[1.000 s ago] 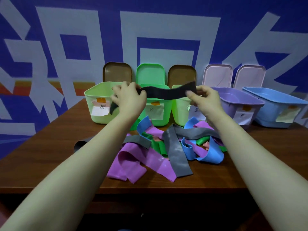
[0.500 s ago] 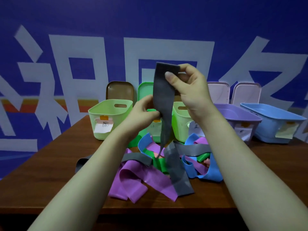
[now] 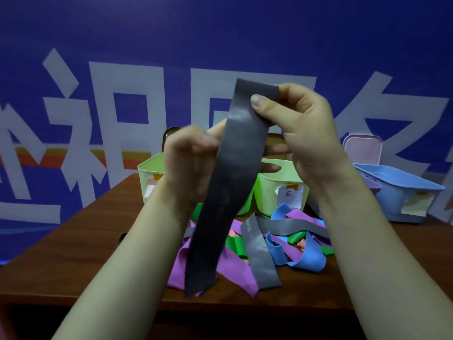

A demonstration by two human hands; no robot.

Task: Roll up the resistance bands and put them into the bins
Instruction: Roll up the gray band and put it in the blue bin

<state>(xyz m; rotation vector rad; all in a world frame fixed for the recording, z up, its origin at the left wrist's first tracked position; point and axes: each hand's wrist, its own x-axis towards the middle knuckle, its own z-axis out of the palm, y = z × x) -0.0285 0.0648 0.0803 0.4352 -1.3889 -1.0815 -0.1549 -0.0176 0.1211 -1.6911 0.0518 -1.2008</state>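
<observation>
At frame centre in the head view, my right hand (image 3: 301,133) pinches the top end of the grey band (image 3: 230,187), which hangs down over the pile of bands (image 3: 289,244) at lower centre. My left hand (image 3: 191,155) is blurred beside it, and I cannot tell its grip. Rolling looks not yet begun. Next, I judge, the top end needs curling tightly downward.

One view is given, taken from the head and aimed forward and slightly down over the table (image 3: 73,253) toward the wall (image 3: 220,33). The left hand (image 3: 188,158) and right hand (image 3: 304,136) are seen close up.
</observation>
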